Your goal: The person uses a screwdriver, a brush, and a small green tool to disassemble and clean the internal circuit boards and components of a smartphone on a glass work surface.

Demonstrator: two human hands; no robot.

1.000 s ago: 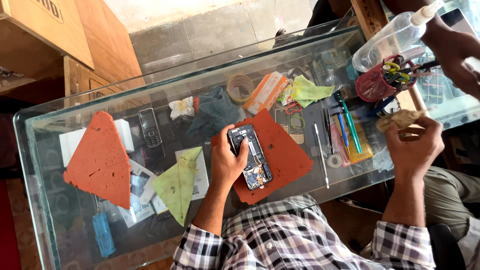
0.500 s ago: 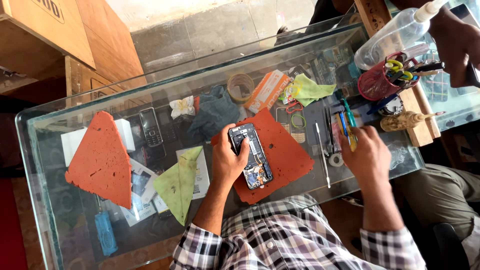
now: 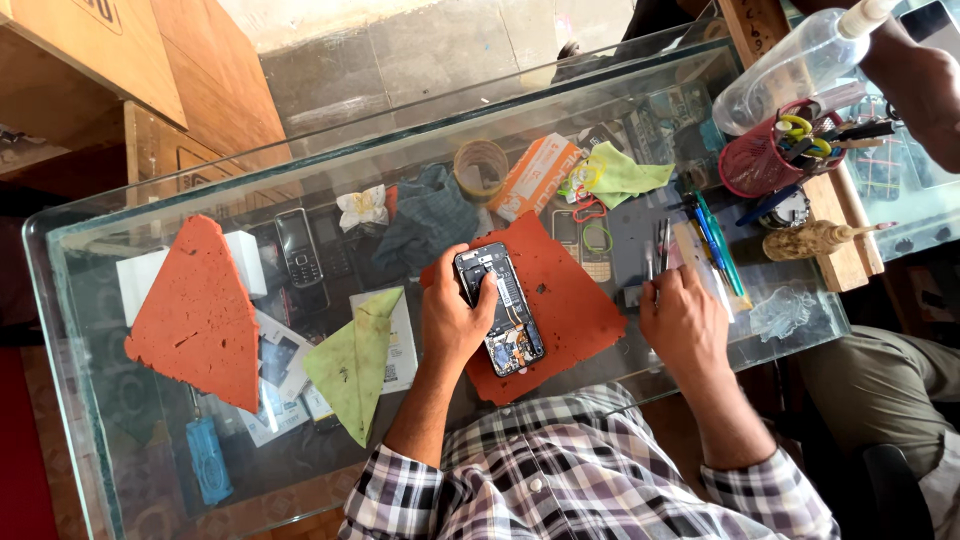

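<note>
Phone [image 3: 500, 322] lies opened on our red mat [image 3: 560, 305], left hand [image 3: 452, 322] grasping it; right hand [image 3: 685, 325] beside the mat grips tweezers [image 3: 655, 255].

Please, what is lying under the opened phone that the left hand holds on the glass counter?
The opened phone lies on an orange-red mat, held by the left hand. The mat rests on the glass counter. Whatever lies directly beneath the mat is covered.

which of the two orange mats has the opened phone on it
The orange mat at the counter's middle, under the left hand, carries the opened phone. The triangular orange mat further left lies bare, touched by neither hand.
</note>
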